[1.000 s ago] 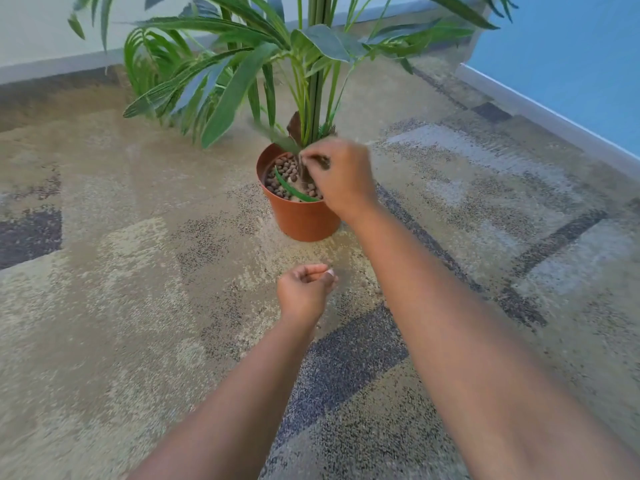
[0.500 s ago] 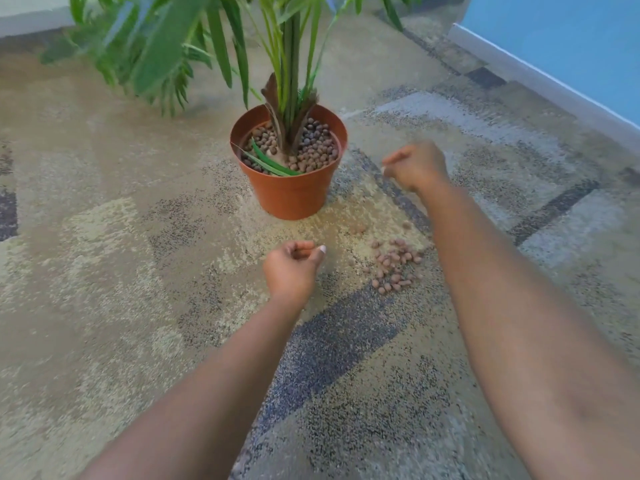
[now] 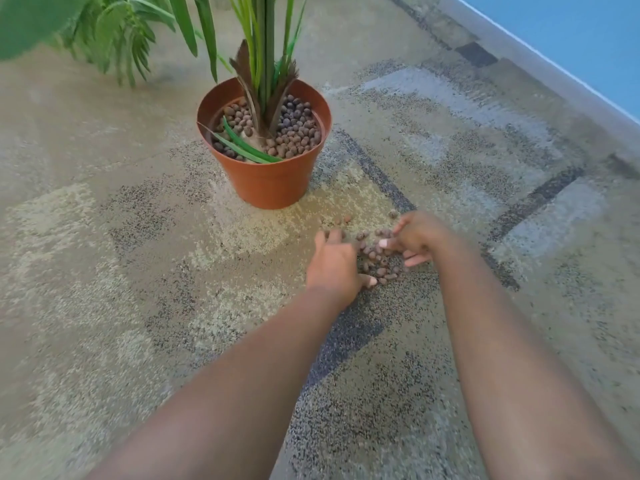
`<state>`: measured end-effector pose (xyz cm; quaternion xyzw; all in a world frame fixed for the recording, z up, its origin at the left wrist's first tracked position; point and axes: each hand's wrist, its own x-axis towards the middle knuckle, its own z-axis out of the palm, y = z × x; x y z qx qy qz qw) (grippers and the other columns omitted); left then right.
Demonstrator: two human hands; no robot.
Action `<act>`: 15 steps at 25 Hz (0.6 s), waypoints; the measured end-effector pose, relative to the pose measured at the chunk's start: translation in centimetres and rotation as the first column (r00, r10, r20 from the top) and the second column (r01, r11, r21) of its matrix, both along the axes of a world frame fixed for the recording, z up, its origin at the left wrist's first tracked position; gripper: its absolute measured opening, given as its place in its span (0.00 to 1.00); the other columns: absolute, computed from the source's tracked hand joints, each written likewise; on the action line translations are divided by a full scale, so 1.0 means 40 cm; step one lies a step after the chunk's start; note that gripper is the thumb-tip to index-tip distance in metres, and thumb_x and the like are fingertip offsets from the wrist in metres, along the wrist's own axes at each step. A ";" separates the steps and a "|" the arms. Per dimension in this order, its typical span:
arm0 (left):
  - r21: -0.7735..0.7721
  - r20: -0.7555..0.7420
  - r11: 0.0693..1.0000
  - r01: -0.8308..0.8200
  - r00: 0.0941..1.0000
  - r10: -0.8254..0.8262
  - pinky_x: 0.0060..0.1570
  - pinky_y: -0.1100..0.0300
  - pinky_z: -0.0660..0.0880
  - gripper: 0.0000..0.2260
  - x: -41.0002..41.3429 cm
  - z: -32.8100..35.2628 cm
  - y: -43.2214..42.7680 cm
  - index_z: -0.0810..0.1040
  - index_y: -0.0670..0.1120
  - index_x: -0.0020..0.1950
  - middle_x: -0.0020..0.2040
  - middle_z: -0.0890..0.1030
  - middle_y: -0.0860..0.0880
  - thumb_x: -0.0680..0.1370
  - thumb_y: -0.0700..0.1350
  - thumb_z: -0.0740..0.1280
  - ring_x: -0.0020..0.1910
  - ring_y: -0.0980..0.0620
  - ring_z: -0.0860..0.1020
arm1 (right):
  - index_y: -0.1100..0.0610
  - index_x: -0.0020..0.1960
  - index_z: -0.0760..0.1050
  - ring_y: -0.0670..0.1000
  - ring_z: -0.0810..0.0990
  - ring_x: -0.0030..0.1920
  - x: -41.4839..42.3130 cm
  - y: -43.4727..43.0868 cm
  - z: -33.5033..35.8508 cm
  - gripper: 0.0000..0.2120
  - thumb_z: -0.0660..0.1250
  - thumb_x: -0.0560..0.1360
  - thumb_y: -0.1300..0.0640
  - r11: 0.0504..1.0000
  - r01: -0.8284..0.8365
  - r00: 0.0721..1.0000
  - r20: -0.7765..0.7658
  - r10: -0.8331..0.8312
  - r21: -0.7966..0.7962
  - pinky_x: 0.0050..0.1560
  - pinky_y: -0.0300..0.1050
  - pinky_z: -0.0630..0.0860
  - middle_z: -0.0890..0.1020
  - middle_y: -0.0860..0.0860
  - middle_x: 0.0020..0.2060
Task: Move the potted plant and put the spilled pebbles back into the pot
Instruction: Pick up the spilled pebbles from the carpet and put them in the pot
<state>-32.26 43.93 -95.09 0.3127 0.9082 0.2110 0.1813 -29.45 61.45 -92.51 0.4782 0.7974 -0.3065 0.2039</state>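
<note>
A terracotta-coloured pot (image 3: 273,183) stands upright on the carpet, holding a green palm-like plant (image 3: 266,46) and brown pebbles (image 3: 298,129) around its stems. A small heap of spilled pebbles (image 3: 375,259) lies on the carpet in front of the pot, to its right. My left hand (image 3: 334,266) rests on the left side of the heap, fingers spread and curved around it. My right hand (image 3: 417,239) cups the right side, fingers apart and touching the pebbles. A few stray pebbles (image 3: 341,220) lie between heap and pot.
Patterned beige and grey carpet (image 3: 138,271) covers the floor. A blue wall with a white skirting board (image 3: 540,60) runs along the upper right. Leaves (image 3: 114,36) hang over the floor at the upper left.
My right hand left the plant stem and dropped to the spilled heap. My left hand opened and moved right onto the heap. The view tilted down and closer.
</note>
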 end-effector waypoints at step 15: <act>-0.127 0.357 0.964 0.235 0.917 -0.177 0.57 0.57 0.77 0.25 -0.032 0.099 -0.102 0.70 0.47 0.68 0.58 0.78 0.47 0.73 0.42 0.72 0.53 0.49 0.78 | 0.65 0.55 0.79 0.54 0.85 0.47 -0.005 -0.087 0.020 0.14 0.74 0.71 0.61 0.894 0.446 0.876 -0.179 -0.447 -0.048 0.43 0.45 0.83 0.84 0.59 0.49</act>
